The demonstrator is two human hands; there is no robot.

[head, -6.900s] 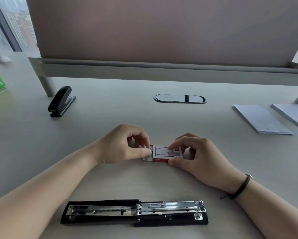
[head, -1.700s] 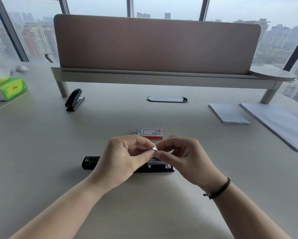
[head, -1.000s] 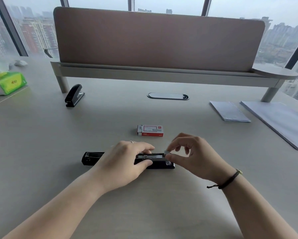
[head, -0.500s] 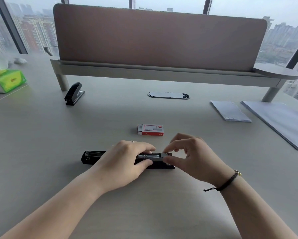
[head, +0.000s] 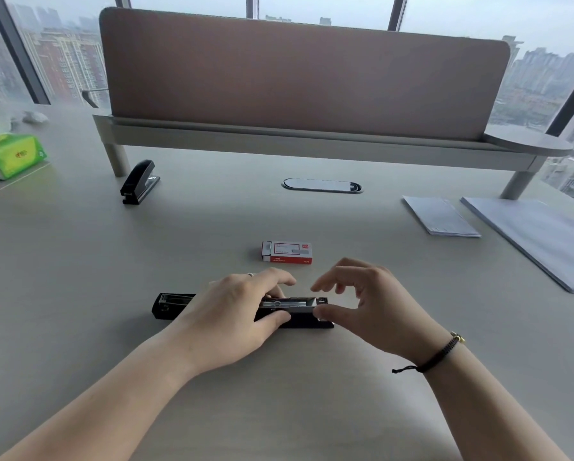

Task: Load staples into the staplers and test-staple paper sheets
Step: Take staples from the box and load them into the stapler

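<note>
A black stapler (head: pixel 299 305) lies folded open flat on the desk, its metal staple channel facing up. My left hand (head: pixel 235 311) grips its middle, thumb on the near side and fingers over the far side. My right hand (head: pixel 368 304) hovers at the channel's right end with its thumb tip touching that end and its fingers lifted and spread, holding nothing that I can see. A red and white staple box (head: pixel 287 252) sits just beyond the hands. A second black stapler (head: pixel 139 182) stands closed at the far left.
A folded paper bundle (head: pixel 440 216) and a larger paper stack (head: pixel 541 237) lie at the right. A green tissue box (head: pixel 12 158) sits at the far left. An oval cable grommet (head: pixel 322 186) and a divider screen (head: pixel 295 78) are at the back.
My right hand, which was pinching a staple strip over the channel, has spread its fingers and let go. My left hand keeps its hold on the stapler.
</note>
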